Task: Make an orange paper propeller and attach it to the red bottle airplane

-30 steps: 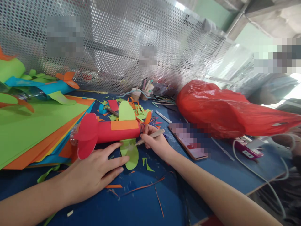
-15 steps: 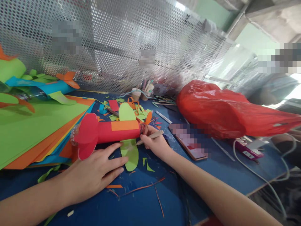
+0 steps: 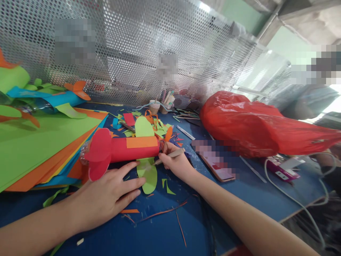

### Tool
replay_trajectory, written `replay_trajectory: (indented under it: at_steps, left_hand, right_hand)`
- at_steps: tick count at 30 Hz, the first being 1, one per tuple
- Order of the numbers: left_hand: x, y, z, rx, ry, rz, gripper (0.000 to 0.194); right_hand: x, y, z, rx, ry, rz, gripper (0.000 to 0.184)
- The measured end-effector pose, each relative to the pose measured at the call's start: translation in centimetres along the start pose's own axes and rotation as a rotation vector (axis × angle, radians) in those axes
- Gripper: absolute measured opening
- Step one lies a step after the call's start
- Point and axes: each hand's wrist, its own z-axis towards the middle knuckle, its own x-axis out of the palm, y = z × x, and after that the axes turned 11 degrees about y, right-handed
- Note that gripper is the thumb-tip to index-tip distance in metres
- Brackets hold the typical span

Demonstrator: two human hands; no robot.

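Observation:
A paper airplane model (image 3: 119, 147) lies on the blue table, its red tube body wrapped round a clear plastic bottle. It has red tail pieces (image 3: 99, 156), an orange strip (image 3: 142, 142) on top and a light green wing (image 3: 149, 181) reaching out on both sides. My left hand (image 3: 114, 192) rests with fingers spread, the fingertips on the near half of the wing. In my right hand (image 3: 174, 163), beside the front end of the body, a beige pen (image 3: 176, 153) is gripped, its tip at the wing's edge near the body.
Coloured paper sheets (image 3: 53, 145) and other paper planes (image 3: 48, 97) sit at the left. Paper scraps (image 3: 160, 126) and cups of pens (image 3: 166, 103) stand behind. Rightward are a phone (image 3: 213, 161), a red plastic bag (image 3: 245, 121) and a white cable (image 3: 295, 202).
Hardly anything differs. Both hands, the pen and the paper airplane stay in the same place.

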Motion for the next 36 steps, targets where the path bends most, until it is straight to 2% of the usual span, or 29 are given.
replay_trajectory:
  at_steps: [16, 29, 36]
  left_hand:
    - [-0.01, -0.04, -0.03, 0.010, -0.015, -0.004, 0.039]
    - [0.23, 0.04, -0.13, 0.004, -0.070, -0.030, 0.038]
    - [0.12, 0.02, -0.10, 0.020, -0.048, -0.012, 0.039]
  right_hand:
    - [0.06, 0.08, -0.03, 0.012, 0.007, -0.026, 0.016]
    - [-0.03, 0.06, -0.01, 0.007, -0.008, -0.042, 0.016]
    - [-0.08, -0.02, 0.03, 0.000, -0.023, -0.044, 0.015]
